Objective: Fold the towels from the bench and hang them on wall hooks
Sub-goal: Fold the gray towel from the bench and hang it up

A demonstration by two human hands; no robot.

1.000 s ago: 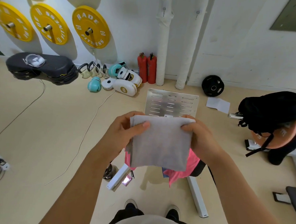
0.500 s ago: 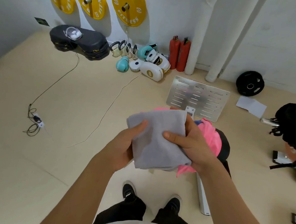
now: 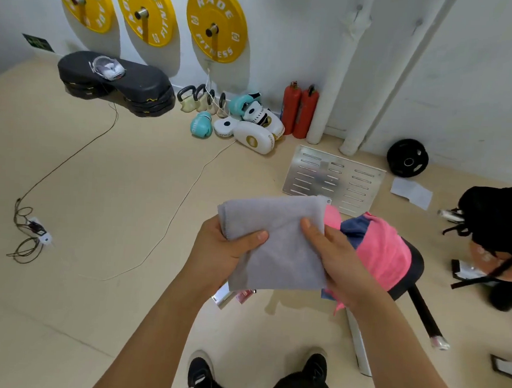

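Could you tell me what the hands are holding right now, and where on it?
A folded grey cloth towel, pinched by the left hand at its left edge and the right hand at its right edge.

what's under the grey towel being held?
Below the grey towel, gripped by the left hand and right hand: pink towel, blue cloth, black bench. The rest is hidden.

Bright, even indoor light casts soft shadows (floor, wall), with wide-angle bending at the edges and slight softness.
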